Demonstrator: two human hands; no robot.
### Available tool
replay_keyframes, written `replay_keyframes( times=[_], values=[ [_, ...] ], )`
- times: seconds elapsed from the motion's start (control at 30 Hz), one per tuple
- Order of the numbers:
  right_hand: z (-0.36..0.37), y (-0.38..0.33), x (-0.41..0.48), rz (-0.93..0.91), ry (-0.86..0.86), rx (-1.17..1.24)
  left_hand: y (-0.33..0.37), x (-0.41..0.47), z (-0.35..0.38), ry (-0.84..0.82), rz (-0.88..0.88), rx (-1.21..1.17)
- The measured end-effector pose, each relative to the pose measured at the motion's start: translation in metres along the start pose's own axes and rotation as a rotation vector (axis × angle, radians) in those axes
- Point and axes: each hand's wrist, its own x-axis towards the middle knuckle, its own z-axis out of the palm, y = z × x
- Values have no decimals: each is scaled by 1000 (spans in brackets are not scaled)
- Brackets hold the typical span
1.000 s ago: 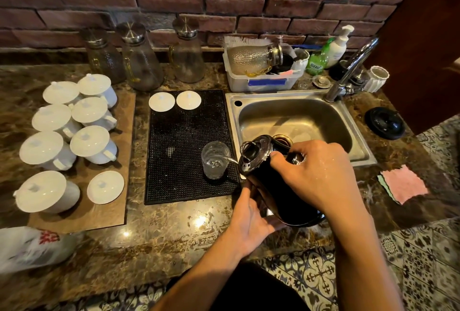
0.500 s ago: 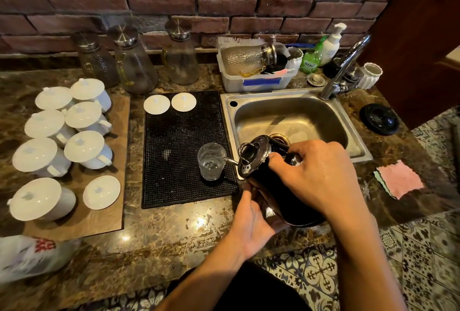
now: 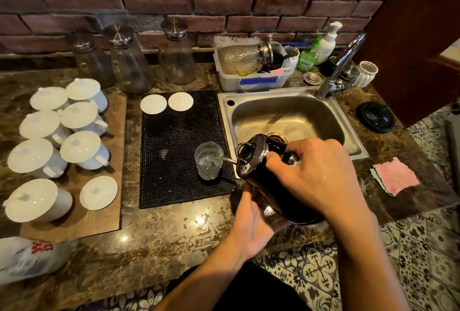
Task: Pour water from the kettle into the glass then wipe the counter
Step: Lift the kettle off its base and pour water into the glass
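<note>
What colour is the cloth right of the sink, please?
The cloth is pink, with a green edge beneath; head view.

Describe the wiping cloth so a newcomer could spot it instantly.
Start at the steel sink. On the counter right of it, near the front edge, lies the pink cloth. It is flat and ragged-edged, unlike the round black object behind it.

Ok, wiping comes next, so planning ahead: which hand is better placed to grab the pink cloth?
Right, probably. The pink cloth lies right of the sink, nearest the right hand; the left hand, under the kettle, would have to cross over. The right hand must first release the kettle.
</note>
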Motion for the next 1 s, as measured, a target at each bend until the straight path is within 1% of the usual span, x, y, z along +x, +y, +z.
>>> replay_keyframes(
  times=[0.27,0.5,0.7,1.0],
  values=[
    [-5,-3,-2,-10,21,0,-3,3,0,-68,-25,-3],
    [-8,-5,0,-54,24,-30,-2,1,5,-80,-11,-33],
    [-12,-12,9,-125,9,-104,2,-2,13,-63,-27,-108],
    [-16,-26,31,-165,-50,-160,4,-2,20,-15,-23,-227]
  ],
)
